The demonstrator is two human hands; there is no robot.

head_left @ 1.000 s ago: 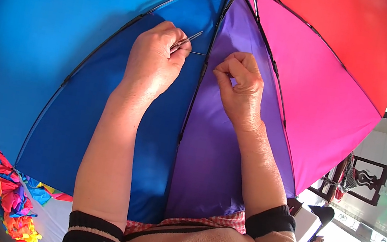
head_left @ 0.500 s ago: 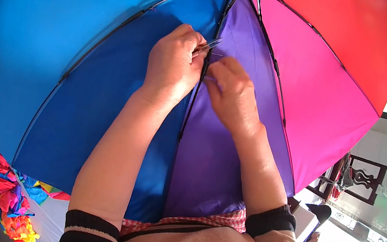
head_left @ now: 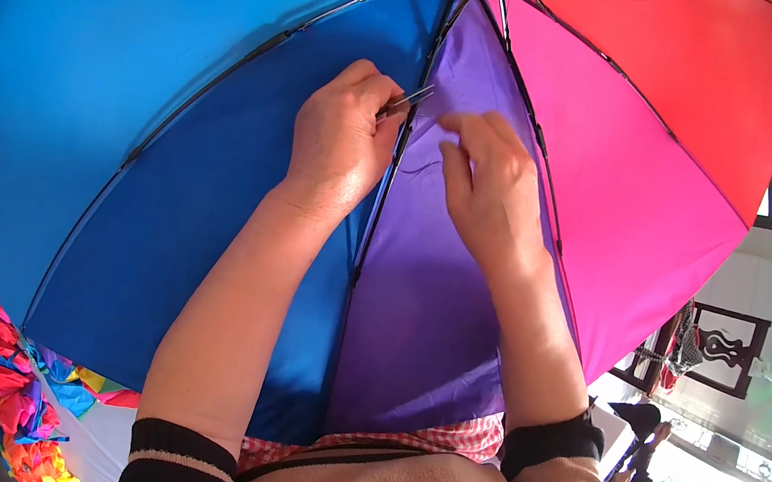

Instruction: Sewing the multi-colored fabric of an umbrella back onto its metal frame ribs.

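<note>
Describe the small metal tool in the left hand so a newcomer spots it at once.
Start from the open rainbow-panelled fabric umbrella canopy and find the black metal rib between its dark blue and purple panels. The left hand pinches a thin silvery metal tool there. It is the only shiny object, poking out towards the rib beside the right hand.

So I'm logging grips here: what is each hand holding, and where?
Left hand pinches a small metal tool by its rear end. Right hand pinches purple fabric near the rib.

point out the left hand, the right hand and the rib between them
left hand (head_left: 335,147), head view, back of the hand
right hand (head_left: 490,192), head view, back of the hand
rib (head_left: 370,228), head view, mid-length below the hands
</note>
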